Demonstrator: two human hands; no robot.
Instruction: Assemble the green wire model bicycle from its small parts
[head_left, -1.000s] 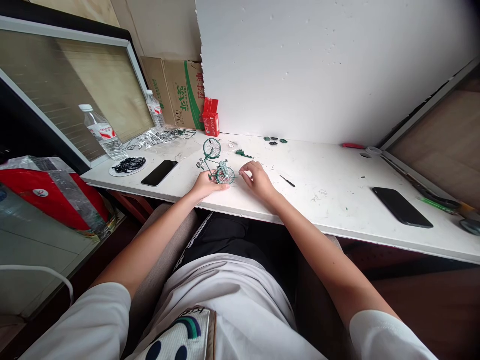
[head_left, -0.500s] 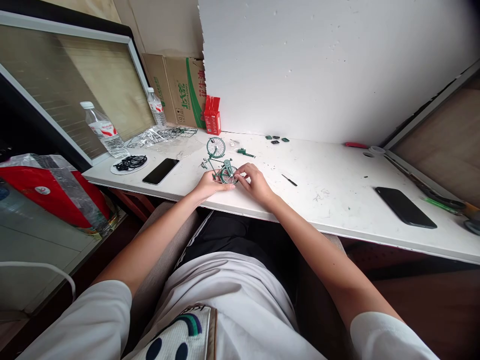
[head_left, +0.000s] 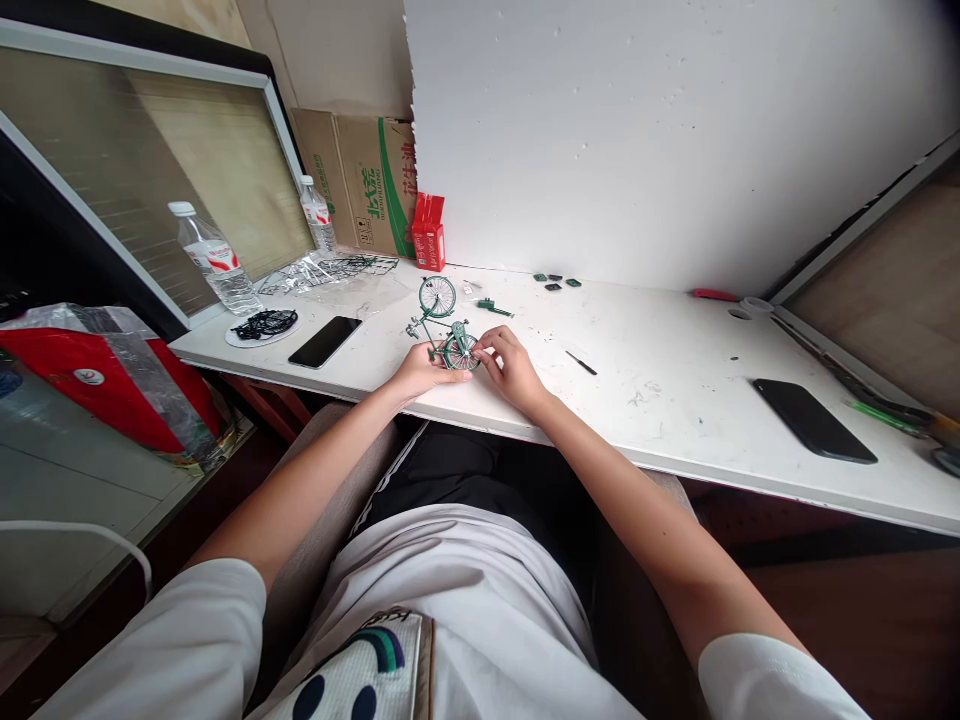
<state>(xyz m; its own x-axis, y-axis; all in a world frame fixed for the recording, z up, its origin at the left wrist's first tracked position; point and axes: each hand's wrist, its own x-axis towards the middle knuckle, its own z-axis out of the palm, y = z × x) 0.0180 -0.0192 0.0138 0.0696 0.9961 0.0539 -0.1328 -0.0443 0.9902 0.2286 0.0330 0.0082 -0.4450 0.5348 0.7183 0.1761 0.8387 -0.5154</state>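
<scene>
A small green model bicycle is held tilted above the white table, its near wheel between my hands and its other wheel pointing toward the wall. My left hand cradles the near wheel from below and the left, thumb along its lower edge. From the right, my right hand has thumb and fingertips pinched together at the rim of that same wheel. Whether a tiny part sits in this pinch is too small to make out. Beyond the bicycle lies a green plastic piece.
On the right are a thin dark tool and a black phone. Another phone, a white plate of black scraps and water bottles stand left. Small dark green pieces lie near the wall, a red box behind.
The whole view has shifted very slightly. Both hands stay at the near wheel of the bicycle, with hardly any change in their grip.
</scene>
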